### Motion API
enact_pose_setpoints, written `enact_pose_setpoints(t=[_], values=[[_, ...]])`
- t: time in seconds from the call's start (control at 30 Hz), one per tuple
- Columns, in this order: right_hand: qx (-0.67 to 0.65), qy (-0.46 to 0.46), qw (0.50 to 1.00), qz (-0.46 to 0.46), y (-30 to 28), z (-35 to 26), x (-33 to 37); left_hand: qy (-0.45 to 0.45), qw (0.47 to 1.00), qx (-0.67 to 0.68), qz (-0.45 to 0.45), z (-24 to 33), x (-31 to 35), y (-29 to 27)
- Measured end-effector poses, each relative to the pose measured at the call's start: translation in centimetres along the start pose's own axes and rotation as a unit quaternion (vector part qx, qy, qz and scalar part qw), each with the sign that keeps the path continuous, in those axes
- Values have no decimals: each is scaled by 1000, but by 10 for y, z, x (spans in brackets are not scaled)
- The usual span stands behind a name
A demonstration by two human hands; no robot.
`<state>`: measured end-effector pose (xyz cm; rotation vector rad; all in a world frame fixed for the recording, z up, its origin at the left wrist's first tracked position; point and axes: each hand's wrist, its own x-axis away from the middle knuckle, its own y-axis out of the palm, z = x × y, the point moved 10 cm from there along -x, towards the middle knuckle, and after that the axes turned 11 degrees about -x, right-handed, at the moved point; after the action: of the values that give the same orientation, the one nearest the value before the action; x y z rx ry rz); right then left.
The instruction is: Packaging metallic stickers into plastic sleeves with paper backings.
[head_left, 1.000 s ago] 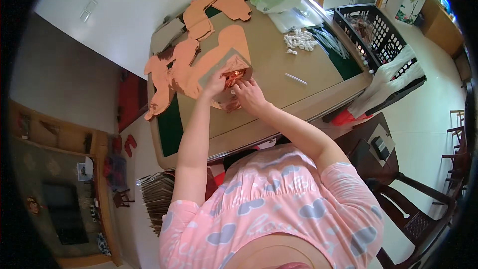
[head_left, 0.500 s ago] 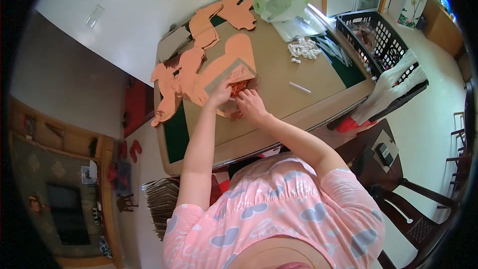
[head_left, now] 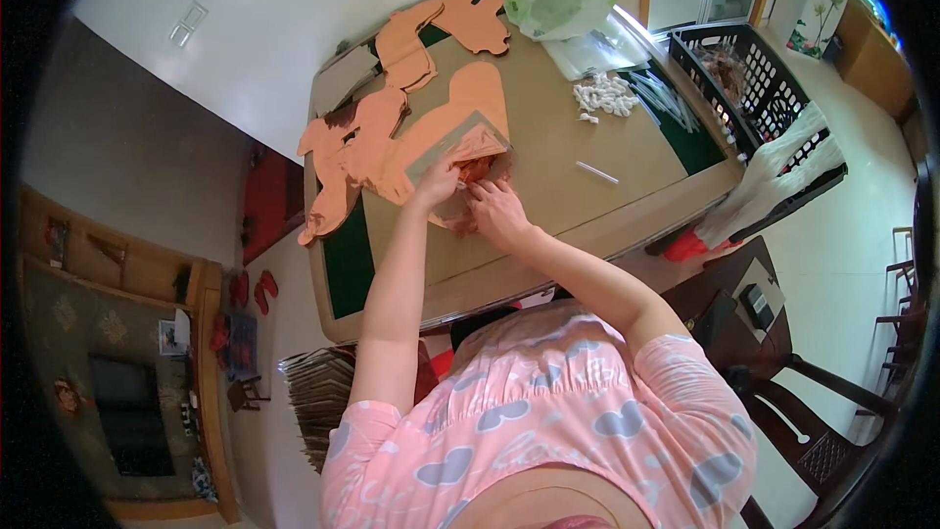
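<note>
Both my hands meet over a folded copper-coloured foil piece [head_left: 477, 169], which lies in or against a flat see-through plastic bag [head_left: 476, 127]. My left hand [head_left: 437, 186] is closed on its left side, thumb on top. From the lower right, my right hand [head_left: 497, 214] has its fingers bent together on the near edge; what exactly they pinch is hidden. Beneath lies a large flat orange-copper foil balloon [head_left: 477, 88]. More flat foil balloons [head_left: 364, 142] overlap to the left, and others [head_left: 474, 20] lie at the far edge.
On the table [head_left: 558, 206], a white stick [head_left: 597, 172] lies right of my hands. Farther off are a pile of small white pieces [head_left: 605, 96], several pale tubes [head_left: 666, 103] and a green-and-white plastic bag [head_left: 560, 2]. A black crate [head_left: 774, 88] stands at the right edge.
The scene has shifted slightly with my head. My hands stay on the foil and bag, and the foil between them gapes a little more.
</note>
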<state>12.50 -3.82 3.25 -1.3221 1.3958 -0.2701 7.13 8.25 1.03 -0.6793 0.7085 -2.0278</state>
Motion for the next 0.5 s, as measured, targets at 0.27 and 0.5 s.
enact_pose_setpoints(t=[0.27, 0.5], values=[[25, 46, 998, 24, -14, 16, -17, 97, 994, -32, 32, -3, -8, -4], [47, 84, 983, -158, 32, 20, -33, 92, 995, -32, 33, -13, -5, -9]])
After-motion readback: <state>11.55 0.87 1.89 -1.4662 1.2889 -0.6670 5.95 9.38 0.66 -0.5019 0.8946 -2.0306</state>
